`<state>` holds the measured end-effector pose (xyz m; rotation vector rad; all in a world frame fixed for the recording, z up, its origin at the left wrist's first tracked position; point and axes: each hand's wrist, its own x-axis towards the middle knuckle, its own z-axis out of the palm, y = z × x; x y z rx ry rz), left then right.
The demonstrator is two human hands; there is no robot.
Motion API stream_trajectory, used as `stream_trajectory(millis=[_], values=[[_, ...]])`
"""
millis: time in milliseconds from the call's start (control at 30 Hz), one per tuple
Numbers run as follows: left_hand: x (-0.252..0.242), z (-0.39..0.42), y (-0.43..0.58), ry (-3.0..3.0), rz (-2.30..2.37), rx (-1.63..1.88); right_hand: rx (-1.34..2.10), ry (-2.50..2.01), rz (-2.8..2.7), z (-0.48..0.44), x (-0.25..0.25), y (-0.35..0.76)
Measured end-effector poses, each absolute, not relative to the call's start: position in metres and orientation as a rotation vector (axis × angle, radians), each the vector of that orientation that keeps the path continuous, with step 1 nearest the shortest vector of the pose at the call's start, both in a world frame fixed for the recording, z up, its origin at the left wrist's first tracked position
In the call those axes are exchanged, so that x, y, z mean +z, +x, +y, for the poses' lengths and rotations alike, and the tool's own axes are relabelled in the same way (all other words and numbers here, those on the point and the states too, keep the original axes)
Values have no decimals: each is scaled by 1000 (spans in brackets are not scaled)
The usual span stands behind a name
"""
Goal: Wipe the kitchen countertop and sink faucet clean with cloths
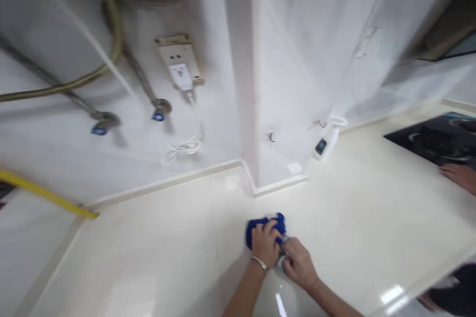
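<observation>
My left hand [265, 246], with a bracelet on the wrist, is closed over a blue cloth [277, 222] that lies on the cream countertop [156, 252]. My right hand [299, 263] is right beside it, touching it, with its fingers curled around a small greyish thing [283, 253] that I cannot make out. Both hands are low in the middle of the view, a little in front of the white wall corner [250, 109].
A white spray bottle [327, 139] stands against the wall at the right of the corner. A black cooktop [439, 139] lies far right, with another person's hand [460, 176] beside it. Hoses, valves [160, 109], a socket [180, 63] and a coiled cord [182, 149] are on the left wall.
</observation>
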<state>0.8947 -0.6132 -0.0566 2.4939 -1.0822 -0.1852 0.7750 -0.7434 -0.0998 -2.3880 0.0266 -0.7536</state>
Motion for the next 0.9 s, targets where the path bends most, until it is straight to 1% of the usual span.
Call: stream_trajectory(millis=[133, 233, 400, 567, 667, 767, 833, 900], values=[[-69, -602, 883, 2356, -1191, -242, -780, -2448, -29, -755, -113, 763], [-69, -566, 908, 2419, -1049, -168, -764, -2509, -76, -762, -116, 760], [-55, -464, 970, 2657, -394, 61, -756, -2603, -37, -763, -114, 757], [-52, -322, 999, 2809, 164, 160, -768, -2646, -106, -763, -113, 758], [-57, -231, 977, 2825, 606, 272, -752, -2659, -56, -762, -113, 757], [-57, -154, 933, 2757, 989, 364, -727, -2660, -62, -768, -120, 754], [-50, -121, 900, 2649, 1255, 425, -732, -2653, -89, -776, -129, 751], [-41, -109, 873, 2495, 1548, 422, -708, -2629, -124, -788, -142, 748]])
